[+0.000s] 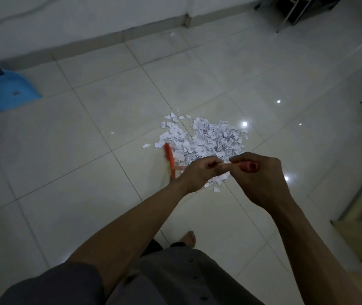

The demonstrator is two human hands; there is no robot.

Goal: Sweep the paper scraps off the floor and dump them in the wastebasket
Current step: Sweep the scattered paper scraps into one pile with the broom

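Floor: pale glossy tiles (65,172), dimly lit, with lamp reflections.
Foot: your bare foot (189,237) stands on the tiles, nearer than the hands.
Left hand: your left hand (199,172) has its fingers curled round the broom handle.
Right hand: your right hand (261,179) is clamped on the handle's red end, just beside the left.
Broom: orange broom (169,157), head blurred, at the heap's left edge.
Paper scraps: paper scraps (206,139) lie in one white heap on the floor just beyond your hands, with a few strays beside it.
Dustpan: blue dustpan (10,91) sits well apart, far left, near the wall (87,16).
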